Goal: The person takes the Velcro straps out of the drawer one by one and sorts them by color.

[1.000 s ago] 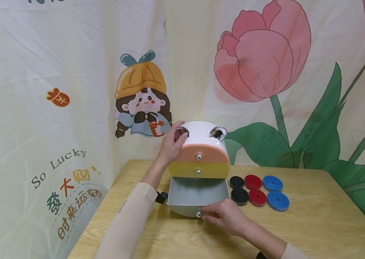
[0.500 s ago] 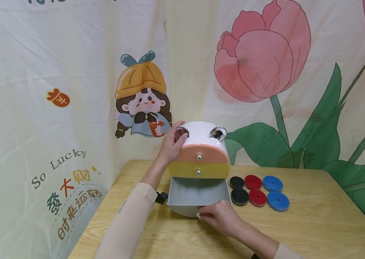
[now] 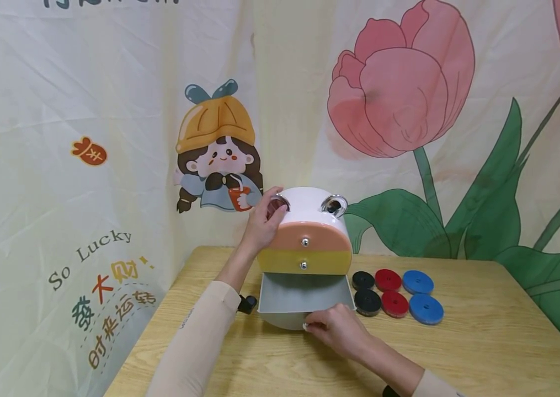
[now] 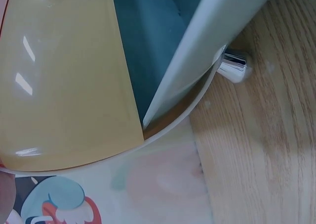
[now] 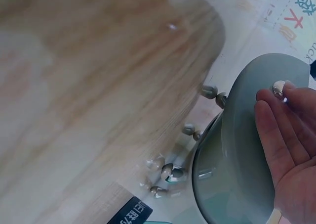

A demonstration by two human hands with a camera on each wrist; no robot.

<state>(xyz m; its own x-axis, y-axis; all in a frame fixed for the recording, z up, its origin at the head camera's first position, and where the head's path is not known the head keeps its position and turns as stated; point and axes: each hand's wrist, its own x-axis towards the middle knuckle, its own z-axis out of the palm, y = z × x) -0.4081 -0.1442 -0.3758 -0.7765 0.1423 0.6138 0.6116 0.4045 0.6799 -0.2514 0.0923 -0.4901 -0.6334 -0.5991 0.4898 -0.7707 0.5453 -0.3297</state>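
Observation:
A small frog-shaped drawer cabinet (image 3: 304, 204) with a white top and silver eye rings stands on the table. Its orange drawer (image 3: 284, 236) and yellow drawer (image 3: 280, 261) are closed, while the grey bottom drawer (image 3: 304, 292) is pulled out, its visible inside bare. My left hand (image 3: 262, 220) grips the left eye ring, thumb in front. At the grey drawer's front, my right hand (image 3: 341, 331) pinches the silver knob (image 5: 279, 89) between thumb and fingers. The left wrist view shows the yellow drawer (image 4: 64, 85) beside the grey one's gap.
Right of the cabinet lie flat rolls in two rows: black rolls (image 3: 368, 302), red rolls (image 3: 395, 304) and blue rolls (image 3: 426, 309). The wooden table (image 3: 488, 331) meets a printed curtain (image 3: 299, 110) behind. A small black object (image 3: 247, 304) shows by the left forearm.
My right hand has moved slightly left and its fingers now cover the knob. The grey drawer has slid in very slightly. The left hand keeps its hold.

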